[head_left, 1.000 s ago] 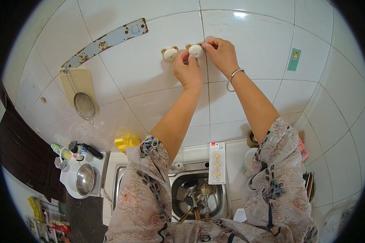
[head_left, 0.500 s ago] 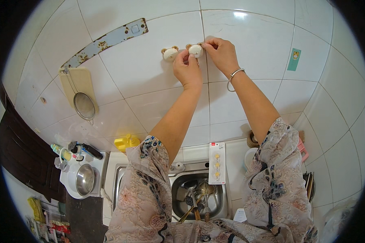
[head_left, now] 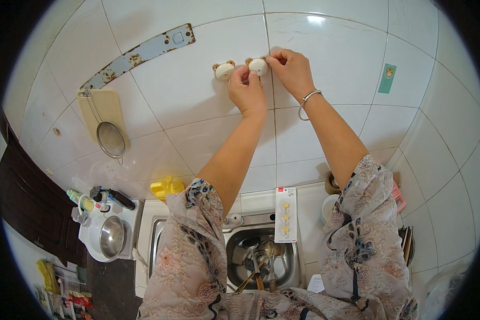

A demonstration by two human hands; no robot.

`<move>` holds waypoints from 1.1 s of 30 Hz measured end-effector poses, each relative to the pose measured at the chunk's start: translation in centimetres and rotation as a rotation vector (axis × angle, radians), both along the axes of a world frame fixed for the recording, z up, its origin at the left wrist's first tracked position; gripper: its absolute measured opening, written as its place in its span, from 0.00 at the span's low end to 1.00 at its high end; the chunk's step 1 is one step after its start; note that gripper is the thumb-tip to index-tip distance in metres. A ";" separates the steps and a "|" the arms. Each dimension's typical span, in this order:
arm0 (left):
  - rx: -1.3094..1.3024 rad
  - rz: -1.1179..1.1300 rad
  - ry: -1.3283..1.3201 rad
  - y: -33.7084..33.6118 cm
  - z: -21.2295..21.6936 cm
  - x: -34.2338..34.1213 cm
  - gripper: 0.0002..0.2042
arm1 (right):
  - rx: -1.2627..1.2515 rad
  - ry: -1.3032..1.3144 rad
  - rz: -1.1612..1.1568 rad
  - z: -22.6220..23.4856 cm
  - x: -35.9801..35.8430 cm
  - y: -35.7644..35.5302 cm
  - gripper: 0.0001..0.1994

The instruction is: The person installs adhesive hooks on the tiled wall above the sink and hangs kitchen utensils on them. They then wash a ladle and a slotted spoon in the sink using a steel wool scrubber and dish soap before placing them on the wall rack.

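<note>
Two cream wall hooks shaped like bear heads with brown ears sit side by side against the white wall tiles. My left hand pinches the lower edge of the right bear-shaped hook, thumb on its front. At that hook's right ear, the fingertips of my right hand press together; a silver bangle circles the wrist. Just left of my left fingers is the other bear-shaped hook, which neither hand grips. Whether the held hook lies flush on the tile cannot be seen.
Below are a steel sink with utensils and a white card pack of yellow pieces across its rim. A rusty metal strip, cutting board and strainer are on the wall at left. A yellow jug stands behind my left sleeve.
</note>
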State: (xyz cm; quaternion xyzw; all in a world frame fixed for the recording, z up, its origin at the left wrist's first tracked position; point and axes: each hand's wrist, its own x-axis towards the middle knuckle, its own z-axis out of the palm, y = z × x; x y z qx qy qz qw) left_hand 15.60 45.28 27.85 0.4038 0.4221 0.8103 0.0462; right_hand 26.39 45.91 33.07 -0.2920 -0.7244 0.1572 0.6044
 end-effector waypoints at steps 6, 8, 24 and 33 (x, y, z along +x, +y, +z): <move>-0.014 -0.041 -0.039 -0.2 0.2 0.0 0.06 | 0.053 -0.005 -0.065 0.0 -0.5 0.5 0.08; -0.052 -0.098 -0.096 -1.2 0.8 0.6 0.06 | 0.006 -0.028 -0.058 0.4 -0.1 0.2 0.08; -0.018 -0.064 -0.067 -1.3 0.0 1.1 0.06 | -0.069 -0.054 -0.096 0.8 0.0 -0.8 0.09; -0.106 -0.099 0.136 -4.3 -1.3 -1.1 0.18 | -0.061 0.004 -0.146 -0.4 -0.2 -1.3 0.16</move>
